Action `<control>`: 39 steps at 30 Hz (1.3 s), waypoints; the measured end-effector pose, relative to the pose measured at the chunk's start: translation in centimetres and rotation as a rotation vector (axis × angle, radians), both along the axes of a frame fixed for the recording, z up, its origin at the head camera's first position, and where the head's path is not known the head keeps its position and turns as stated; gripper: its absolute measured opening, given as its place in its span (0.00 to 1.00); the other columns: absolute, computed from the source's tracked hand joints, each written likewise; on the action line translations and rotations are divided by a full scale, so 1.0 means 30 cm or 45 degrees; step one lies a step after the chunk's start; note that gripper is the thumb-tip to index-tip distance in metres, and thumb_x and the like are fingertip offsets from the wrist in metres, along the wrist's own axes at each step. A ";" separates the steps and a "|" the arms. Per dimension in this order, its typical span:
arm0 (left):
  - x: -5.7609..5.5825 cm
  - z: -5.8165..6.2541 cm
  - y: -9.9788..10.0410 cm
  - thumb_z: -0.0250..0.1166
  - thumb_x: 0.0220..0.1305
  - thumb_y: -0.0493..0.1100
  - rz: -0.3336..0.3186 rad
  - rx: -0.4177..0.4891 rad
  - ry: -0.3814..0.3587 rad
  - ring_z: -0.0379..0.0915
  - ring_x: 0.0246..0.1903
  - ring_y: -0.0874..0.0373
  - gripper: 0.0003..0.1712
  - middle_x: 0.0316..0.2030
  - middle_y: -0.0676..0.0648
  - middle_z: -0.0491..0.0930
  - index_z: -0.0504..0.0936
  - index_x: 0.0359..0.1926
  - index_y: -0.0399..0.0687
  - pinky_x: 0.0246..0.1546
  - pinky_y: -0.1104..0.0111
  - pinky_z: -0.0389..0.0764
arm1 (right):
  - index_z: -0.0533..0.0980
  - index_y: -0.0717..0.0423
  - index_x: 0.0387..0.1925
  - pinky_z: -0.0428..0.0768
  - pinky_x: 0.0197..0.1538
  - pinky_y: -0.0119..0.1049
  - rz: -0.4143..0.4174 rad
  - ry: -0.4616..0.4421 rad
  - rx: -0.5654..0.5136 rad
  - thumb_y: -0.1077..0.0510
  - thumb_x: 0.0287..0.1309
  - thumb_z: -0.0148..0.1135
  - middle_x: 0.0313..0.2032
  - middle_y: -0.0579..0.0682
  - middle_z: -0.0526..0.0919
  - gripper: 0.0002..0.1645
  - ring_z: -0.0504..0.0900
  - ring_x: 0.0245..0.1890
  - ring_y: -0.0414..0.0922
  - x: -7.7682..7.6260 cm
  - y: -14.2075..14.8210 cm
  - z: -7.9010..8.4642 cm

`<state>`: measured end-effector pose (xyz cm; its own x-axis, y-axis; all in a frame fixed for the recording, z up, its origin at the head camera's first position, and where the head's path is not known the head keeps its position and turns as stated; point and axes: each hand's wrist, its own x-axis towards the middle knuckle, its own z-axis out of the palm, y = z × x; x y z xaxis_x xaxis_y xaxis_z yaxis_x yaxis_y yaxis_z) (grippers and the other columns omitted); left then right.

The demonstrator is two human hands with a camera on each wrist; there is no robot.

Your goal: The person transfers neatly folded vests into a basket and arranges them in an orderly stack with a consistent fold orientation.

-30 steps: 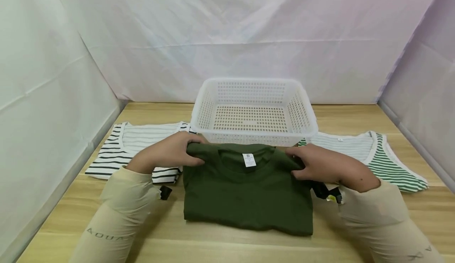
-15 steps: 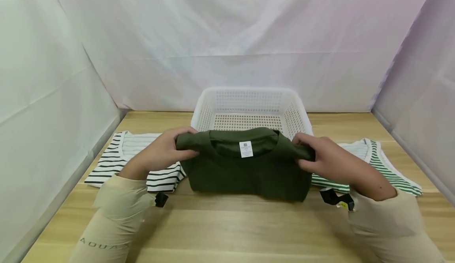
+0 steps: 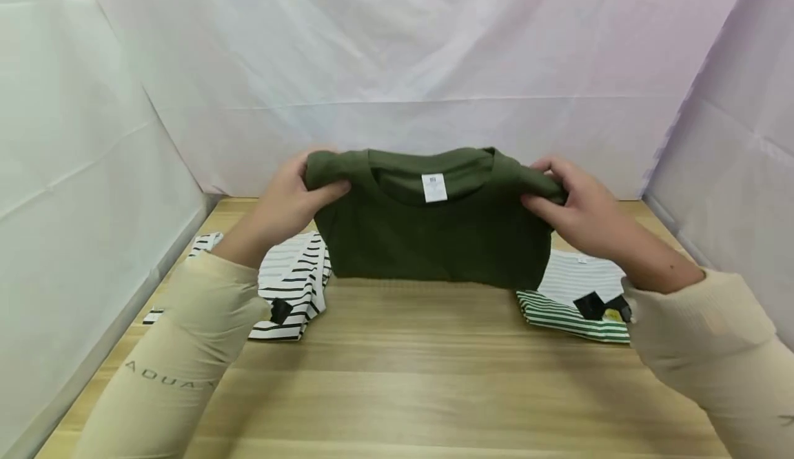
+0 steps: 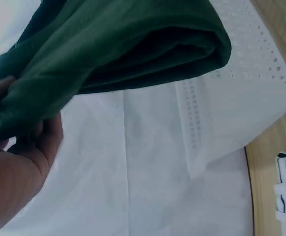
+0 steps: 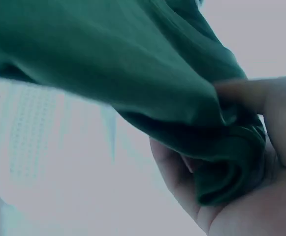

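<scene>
A folded dark green T-shirt (image 3: 428, 242) hangs in the air between my hands in the head view, its neckline and white label (image 3: 434, 188) facing me. My left hand (image 3: 287, 200) pinches one shoulder, thumb in front and fingers behind. At the other shoulder my right hand (image 3: 589, 214) grips in the same manner. The left wrist view shows the shirt's folded layers above a white plastic basket (image 4: 246, 108). In the head view the shirt hides nearly all of that basket. In the right wrist view, fingers curl round a rolled bit of the cloth.
A black-and-white striped garment (image 3: 300, 293) lies folded on the wooden table (image 3: 409, 376) at the left, partly behind my forearm. A green-and-white striped garment (image 3: 573, 321) lies at the right. White cloth (image 3: 397, 38) encloses the back and sides.
Both hands have lifted the green T-shirt off the table and carried it up and forward, over the basket. The basket, visible before, is now mostly covered by the shirt.
</scene>
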<state>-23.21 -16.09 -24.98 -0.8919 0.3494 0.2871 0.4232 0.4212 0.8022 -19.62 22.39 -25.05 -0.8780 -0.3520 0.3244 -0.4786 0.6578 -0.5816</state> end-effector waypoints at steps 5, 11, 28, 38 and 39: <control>-0.063 0.047 0.043 0.57 0.63 0.55 0.081 -0.036 -0.036 0.74 0.45 0.58 0.27 0.50 0.51 0.72 0.63 0.61 0.57 0.45 0.62 0.77 | 0.61 0.53 0.53 0.72 0.31 0.36 -0.066 -0.118 -0.038 0.48 0.66 0.46 0.43 0.54 0.73 0.19 0.75 0.34 0.45 -0.085 -0.015 0.041; -0.185 0.040 0.084 0.53 0.66 0.53 0.192 -0.081 -0.066 0.69 0.52 0.55 0.29 0.57 0.48 0.67 0.57 0.64 0.55 0.52 0.60 0.72 | 0.57 0.53 0.54 0.77 0.34 0.42 -0.149 -0.274 -0.077 0.45 0.66 0.43 0.46 0.58 0.72 0.22 0.77 0.35 0.50 -0.216 -0.030 0.037; -0.328 -0.151 0.141 0.50 0.68 0.45 0.120 -0.543 -0.331 0.63 0.59 0.47 0.30 0.62 0.40 0.61 0.52 0.67 0.42 0.55 0.56 0.70 | 0.60 0.61 0.52 0.75 0.34 0.43 -0.101 -0.380 0.494 0.59 0.67 0.45 0.43 0.63 0.71 0.16 0.76 0.37 0.53 -0.341 -0.100 -0.137; -0.326 -0.202 0.182 0.49 0.68 0.40 0.078 -0.938 -0.285 0.64 0.59 0.44 0.27 0.59 0.37 0.65 0.54 0.65 0.38 0.56 0.55 0.69 | 0.56 0.62 0.58 0.76 0.36 0.43 -0.074 -0.429 0.717 0.62 0.65 0.47 0.45 0.62 0.73 0.23 0.78 0.41 0.54 -0.343 -0.129 -0.227; -0.324 -0.206 0.183 0.50 0.67 0.40 0.094 -0.958 -0.279 0.64 0.59 0.44 0.29 0.59 0.37 0.65 0.53 0.65 0.38 0.56 0.56 0.70 | 0.55 0.62 0.59 0.76 0.36 0.43 -0.077 -0.427 0.730 0.62 0.65 0.47 0.45 0.62 0.73 0.24 0.78 0.41 0.53 -0.342 -0.133 -0.233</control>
